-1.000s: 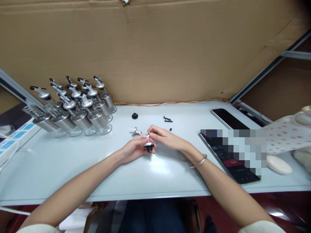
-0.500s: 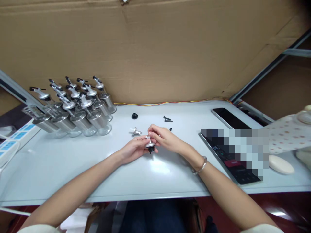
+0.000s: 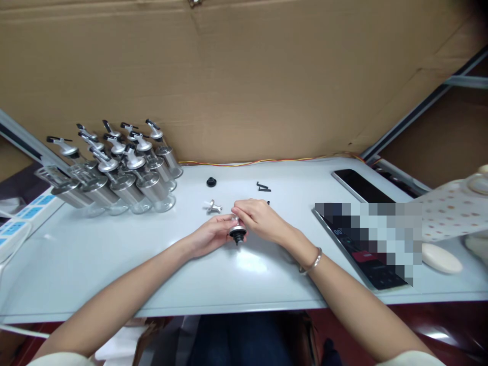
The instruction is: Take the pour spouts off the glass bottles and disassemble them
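Observation:
Between my hands is a bottle pourer (image 3: 238, 233), a silver spout with a ribbed black stopper that points down toward me. My left hand (image 3: 215, 235) is closed round its left side. My right hand (image 3: 259, 217) is curled over the spout end, so that part is mostly hidden. Just beyond my left hand lies a loose silver spout piece (image 3: 214, 207) with a clear tip. Farther back sits a black stopper (image 3: 211, 182). Small black lever pieces (image 3: 263, 187) lie past my right hand, and another tiny black part is partly covered by it.
Several glass bottles with steel sleeves (image 3: 150, 187), most topped with pourers, crowd the left. A power strip (image 3: 26, 223) runs along the left edge. At right lie a phone (image 3: 362, 187), a tablet (image 3: 354, 249) and a white oval object (image 3: 442, 258). Cardboard (image 3: 244, 81) stands behind.
The pourer has tipped so more of its black stopper faces me. My right hand has closed further over the spout end and dropped slightly.

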### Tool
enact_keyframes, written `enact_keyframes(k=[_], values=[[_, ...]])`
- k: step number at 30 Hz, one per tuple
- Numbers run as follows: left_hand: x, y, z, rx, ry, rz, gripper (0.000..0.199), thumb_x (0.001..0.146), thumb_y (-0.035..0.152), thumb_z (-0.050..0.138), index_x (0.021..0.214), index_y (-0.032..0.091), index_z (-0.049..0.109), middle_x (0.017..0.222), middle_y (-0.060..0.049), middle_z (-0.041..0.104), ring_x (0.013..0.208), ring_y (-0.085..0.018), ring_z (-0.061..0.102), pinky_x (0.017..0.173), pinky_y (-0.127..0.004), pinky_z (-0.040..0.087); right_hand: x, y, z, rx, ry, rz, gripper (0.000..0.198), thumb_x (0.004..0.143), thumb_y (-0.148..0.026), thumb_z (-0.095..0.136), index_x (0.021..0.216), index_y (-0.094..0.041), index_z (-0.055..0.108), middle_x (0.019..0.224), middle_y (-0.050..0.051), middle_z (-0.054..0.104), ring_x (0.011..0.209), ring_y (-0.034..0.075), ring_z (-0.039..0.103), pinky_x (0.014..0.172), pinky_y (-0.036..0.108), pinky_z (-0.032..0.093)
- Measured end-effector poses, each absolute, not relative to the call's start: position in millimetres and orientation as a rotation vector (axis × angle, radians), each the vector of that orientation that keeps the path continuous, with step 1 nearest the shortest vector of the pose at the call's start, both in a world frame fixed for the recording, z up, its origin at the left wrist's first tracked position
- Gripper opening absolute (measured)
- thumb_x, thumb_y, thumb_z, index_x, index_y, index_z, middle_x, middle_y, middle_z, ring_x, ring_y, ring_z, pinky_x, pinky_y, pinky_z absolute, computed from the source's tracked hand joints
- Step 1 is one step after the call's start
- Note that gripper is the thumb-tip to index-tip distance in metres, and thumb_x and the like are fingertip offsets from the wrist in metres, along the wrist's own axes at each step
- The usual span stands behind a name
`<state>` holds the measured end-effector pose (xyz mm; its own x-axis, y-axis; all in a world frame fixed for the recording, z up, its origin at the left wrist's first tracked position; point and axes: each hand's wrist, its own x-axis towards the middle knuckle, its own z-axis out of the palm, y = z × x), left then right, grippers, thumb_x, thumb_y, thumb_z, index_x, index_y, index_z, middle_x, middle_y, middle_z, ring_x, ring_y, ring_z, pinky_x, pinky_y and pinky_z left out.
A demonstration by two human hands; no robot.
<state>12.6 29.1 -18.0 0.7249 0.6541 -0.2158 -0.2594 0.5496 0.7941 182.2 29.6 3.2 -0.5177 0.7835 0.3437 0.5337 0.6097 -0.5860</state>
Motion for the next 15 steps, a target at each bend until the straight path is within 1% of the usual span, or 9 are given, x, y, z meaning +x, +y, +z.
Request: enact_keyframes(k=[4,9,15], values=[[11.1,28.2,-20.2,0.848,0.526,0.537,0.017,0.075,0.026,0.071,0.081,0.011,0.066,0.078,-0.005,0.066,0.073,-0.015,0.064,0.077,-0.027,0.044,181.7,28.2,1.7,-1.091,-2.203,0.523,0.038,0.092,-0.026,0.037,0.055,-0.018,0.04,0.051,-0.002,0.052,0.048,0.008,0.042,0.056,0.022,0.03],[13.7,26.7,-17.6,0.845,0.548,0.535,0.022,0.072,0.029,0.074,0.082,0.012,0.064,0.082,-0.004,0.064,0.076,-0.018,0.067,0.079,-0.029,0.044,183.3,28.8,4.2,-1.133,-2.18,0.554,0.041,0.091,-0.027,0.037,0.052,-0.017,0.041,0.044,-0.004,0.051,0.042,0.006,0.039,0.052,0.021,0.029],[17.4,26.7,-14.9,0.839,0.571,0.57,0.024,0.071,0.03,0.075,0.08,0.012,0.061,0.08,-0.001,0.061,0.073,-0.015,0.065,0.077,-0.028,0.043,184.0,29.6,6.1,-1.185,-2.142,0.515,0.041,0.089,-0.028,0.038,0.05,-0.017,0.044,0.046,-0.002,0.053,0.042,0.006,0.039,0.05,0.021,0.028]])
